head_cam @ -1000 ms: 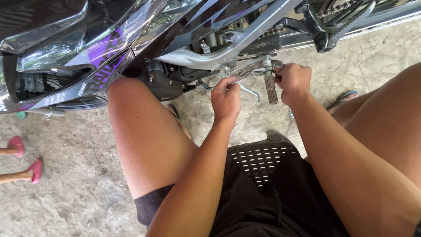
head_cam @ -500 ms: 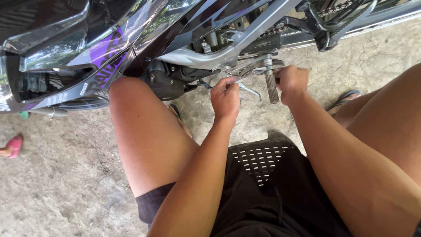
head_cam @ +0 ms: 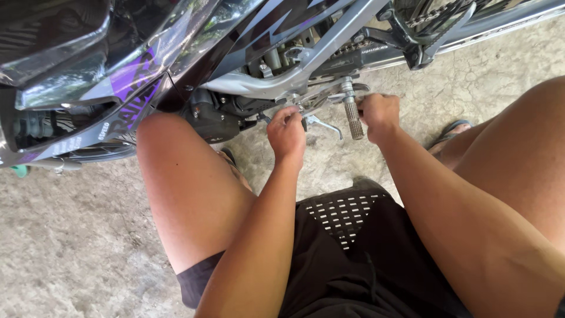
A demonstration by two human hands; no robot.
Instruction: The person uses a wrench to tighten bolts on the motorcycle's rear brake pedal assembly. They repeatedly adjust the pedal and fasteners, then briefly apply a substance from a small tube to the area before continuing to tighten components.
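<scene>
Beside the ribbed footpeg (head_cam: 355, 119), which serves as the landmark, a motorcycle (head_cam: 176, 65) with grey, black and purple fairing lies over concrete. Just left of the footpeg, the person's left hand (head_cam: 286, 132) is curled closed around a small metal part on the silver frame bracket (head_cam: 318, 97). Just right of the footpeg, the right hand (head_cam: 379, 112) is fisted beside it; what it grips cannot be told.
</scene>
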